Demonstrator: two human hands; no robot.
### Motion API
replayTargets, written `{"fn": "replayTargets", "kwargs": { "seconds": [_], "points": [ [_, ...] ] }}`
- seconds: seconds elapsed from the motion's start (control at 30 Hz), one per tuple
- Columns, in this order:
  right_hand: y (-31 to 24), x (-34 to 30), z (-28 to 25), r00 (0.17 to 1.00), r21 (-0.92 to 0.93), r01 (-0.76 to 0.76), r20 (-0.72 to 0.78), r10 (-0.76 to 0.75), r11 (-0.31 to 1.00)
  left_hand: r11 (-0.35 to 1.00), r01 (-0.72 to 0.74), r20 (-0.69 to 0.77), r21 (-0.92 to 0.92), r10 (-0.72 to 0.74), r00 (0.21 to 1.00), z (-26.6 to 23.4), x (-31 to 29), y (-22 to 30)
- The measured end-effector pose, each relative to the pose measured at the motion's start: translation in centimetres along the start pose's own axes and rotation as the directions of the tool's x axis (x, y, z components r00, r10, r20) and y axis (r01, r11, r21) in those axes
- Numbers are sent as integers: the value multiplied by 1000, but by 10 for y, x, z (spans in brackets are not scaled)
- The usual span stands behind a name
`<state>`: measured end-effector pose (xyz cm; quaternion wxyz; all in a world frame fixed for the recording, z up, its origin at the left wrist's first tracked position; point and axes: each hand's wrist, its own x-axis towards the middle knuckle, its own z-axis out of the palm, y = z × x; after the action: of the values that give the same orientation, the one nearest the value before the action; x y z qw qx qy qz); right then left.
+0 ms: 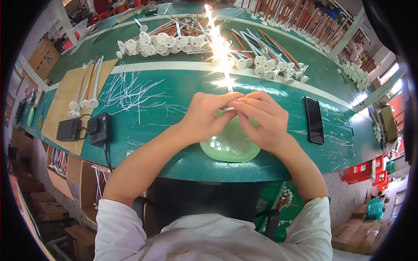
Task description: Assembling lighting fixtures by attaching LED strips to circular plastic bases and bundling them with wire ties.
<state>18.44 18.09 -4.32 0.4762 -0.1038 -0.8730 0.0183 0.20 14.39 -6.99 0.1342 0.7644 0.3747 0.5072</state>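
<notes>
A thin LED light strip (216, 37), glowing very brightly, stretches from my fingers toward the far side of the table. My left hand (204, 114) pinches its near end between thumb and fingers. Right beside it, with fingertips touching the same end, is my right hand (264, 119), also closed. A small pale part shows between the fingertips, mostly covered. Below both hands stands a light green bowl (230, 153); what it holds is too blurred to name.
On the green table (170, 119) lie loose white wires (130, 89), a black phone (314, 119), and a black boxy device (99, 128) with a cable. Cardboard (65, 98) carries several strips with round white bases. Piles of similar strips (165, 42) lie farther back.
</notes>
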Motion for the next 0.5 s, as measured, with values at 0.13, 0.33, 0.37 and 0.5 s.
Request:
{"fn": "replayTargets", "kwargs": {
  "seconds": [0.13,0.33,0.37,0.5],
  "points": [
    [10,6,-9,996,58,-14,87,8,998,993,93,41,-69,-90,995,-5,4,3],
    [7,14,8,999,-17,29,-27,-30,999,994,1,-64,105,6,998,-11,7,-1],
    [4,17,9,998,-37,-20,-61,18,999,996,28,-72,89,-21,997,-12,10,-3],
    [4,4,7,926,47,-372,84,368,927,991,122,-99,53,-117,988,-7,7,-20]
  ]
}}
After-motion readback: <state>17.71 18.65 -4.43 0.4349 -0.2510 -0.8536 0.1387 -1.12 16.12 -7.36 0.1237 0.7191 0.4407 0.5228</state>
